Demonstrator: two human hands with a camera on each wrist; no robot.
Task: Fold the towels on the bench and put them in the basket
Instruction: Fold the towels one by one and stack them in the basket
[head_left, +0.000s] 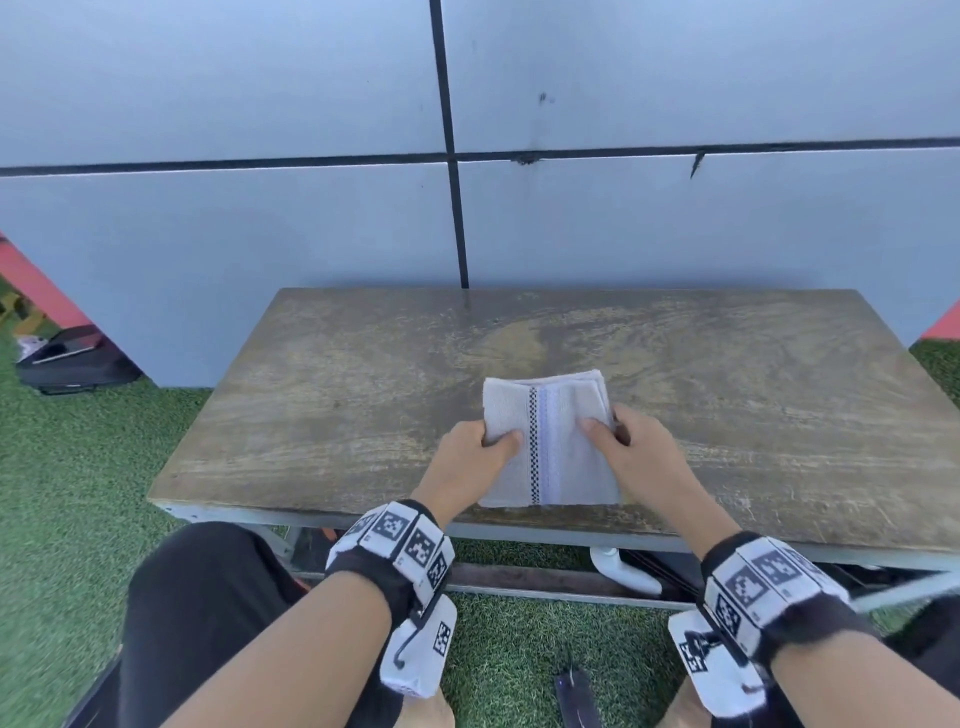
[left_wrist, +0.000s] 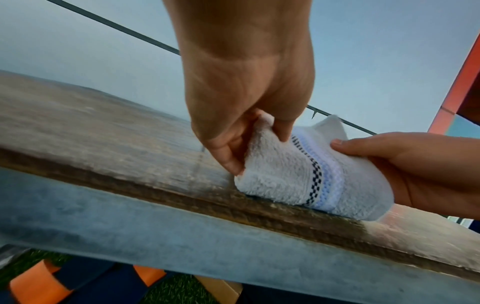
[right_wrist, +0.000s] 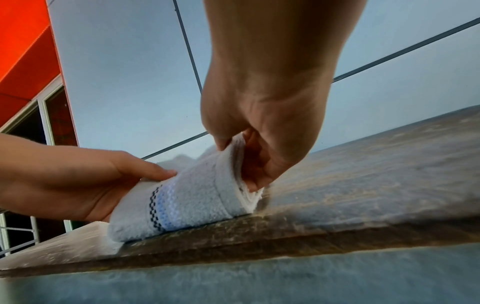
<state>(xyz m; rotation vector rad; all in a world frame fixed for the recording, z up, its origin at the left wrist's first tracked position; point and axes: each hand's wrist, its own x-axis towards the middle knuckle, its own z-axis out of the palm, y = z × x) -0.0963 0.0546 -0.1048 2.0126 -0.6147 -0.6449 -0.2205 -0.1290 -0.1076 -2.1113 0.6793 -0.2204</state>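
So the big grey panelled wall (head_left: 260, 104) fills everything behind the bench (head_left: 322, 395), which is a worn wooden top on a pale metal frame, sitting on fake green turf (head_left: 78, 467). Off the bench's far left corner there's a black bag (head_left: 78, 364) on the turf against the wall. Under the bench's near edge I can make out a white handle-shaped thing (head_left: 621, 566), can't tell what it is. My knee in black trousers (head_left: 208, 597) is just in front of the bench's left end.

The towel (head_left: 550, 441) is folded into a thick little rectangle, white with a dark checkered stripe and a pale blue band. It sits at the bench's near edge, roughly mid-length, its near end right at the lip. Long axis runs from me toward the wall, and the stripe runs the same way. The stacked layer edges show on the right side in the right wrist view.

My left hand (head_left: 470, 457) has the towel's left edge pinched, thumb on top and fingers curled underneath. My right hand (head_left: 644, 452) does the same on the right edge, thumb flat on top, fingers tucked under the layers. In the wrist views the gripped part is raised off the wood while the near end touches it.

Nothing else is on the bench top around the towel.
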